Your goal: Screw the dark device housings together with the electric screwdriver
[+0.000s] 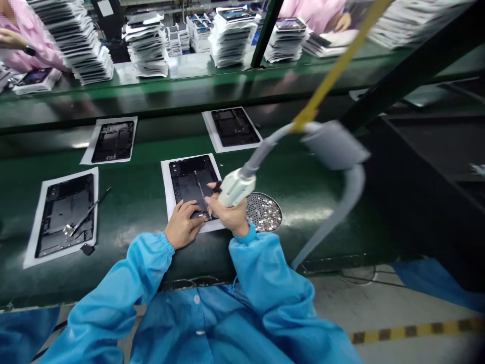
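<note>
A black tablet housing (187,174) lies on a white sheet in front of me, with a thin flex cable running down its middle. My left hand (184,224) rests on its lower left part, fingers apart, the tips close to a small part (204,216) at the bottom edge. In my right hand (231,215) is a white power screwdriver (237,187), hanging nose-down over the housing's lower right corner. Its tip is hidden behind my fingers. Beside that hand sits a round perforated dish (278,212) with many small shiny metal pieces.
More tablet housings lie at left (66,215), back left (113,140) and back right (235,126). A grey hose (333,217) and a yellow strap (329,76) cross the right side. Stacked tablets (232,38) and people in pink line the raised shelf behind.
</note>
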A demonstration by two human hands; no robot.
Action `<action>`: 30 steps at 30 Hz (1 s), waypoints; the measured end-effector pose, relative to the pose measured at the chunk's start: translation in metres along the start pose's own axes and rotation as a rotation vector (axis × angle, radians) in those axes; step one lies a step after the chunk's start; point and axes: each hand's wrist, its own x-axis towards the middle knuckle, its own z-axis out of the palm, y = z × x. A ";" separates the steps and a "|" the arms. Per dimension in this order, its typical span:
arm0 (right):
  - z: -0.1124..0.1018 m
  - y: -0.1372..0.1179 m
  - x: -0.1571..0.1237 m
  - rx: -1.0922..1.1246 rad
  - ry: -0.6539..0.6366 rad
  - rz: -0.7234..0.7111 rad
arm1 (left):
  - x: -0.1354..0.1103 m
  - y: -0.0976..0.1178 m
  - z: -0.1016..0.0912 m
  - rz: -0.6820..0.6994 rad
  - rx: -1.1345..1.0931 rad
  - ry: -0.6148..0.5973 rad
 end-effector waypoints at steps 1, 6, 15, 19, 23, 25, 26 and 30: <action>-0.008 -0.005 0.005 0.011 0.027 -0.010 | 0.000 0.000 0.000 -0.001 0.000 0.007; -0.062 -0.008 0.028 0.056 0.182 -0.107 | -0.001 -0.001 -0.001 -0.001 0.014 0.024; -0.075 0.009 0.034 0.002 0.249 -0.051 | -0.003 -0.004 -0.006 0.001 0.063 0.027; -0.072 0.008 0.038 -0.045 0.252 -0.020 | -0.003 -0.005 -0.005 -0.005 0.083 0.016; -0.073 0.012 0.039 -0.019 0.250 0.007 | -0.003 -0.006 -0.004 0.004 0.091 0.013; -0.072 0.015 0.039 -0.031 0.252 0.018 | -0.004 -0.006 -0.004 0.002 0.091 0.017; -0.072 0.015 0.039 -0.043 0.255 0.023 | -0.004 -0.006 -0.004 0.001 0.089 0.017; -0.071 0.016 0.039 -0.063 0.255 0.027 | -0.005 -0.006 -0.006 -0.004 0.079 0.013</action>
